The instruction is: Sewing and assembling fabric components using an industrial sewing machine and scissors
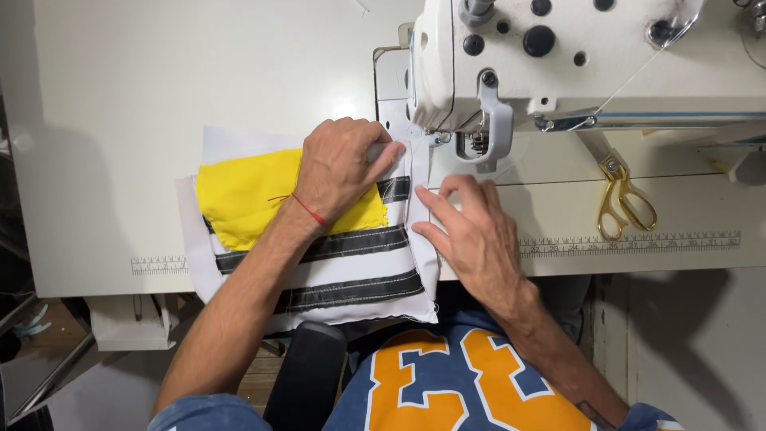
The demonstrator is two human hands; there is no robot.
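Observation:
My left hand (341,164) lies flat on a white fabric piece (351,267) with black stripes and a yellow fabric patch (239,195); its fingers press the cloth just left of the needle. A red thread circles that wrist. My right hand (471,231) rests with fingers spread on the fabric's right edge, just below the presser foot (437,138) of the white sewing machine (574,64). The fabric's near edge hangs over the table's front.
Gold scissors (622,195) lie on the table to the right of the machine head. The cream sewing table (120,144) has ruler strips along its front edge. A black chair part (307,375) shows below the table edge.

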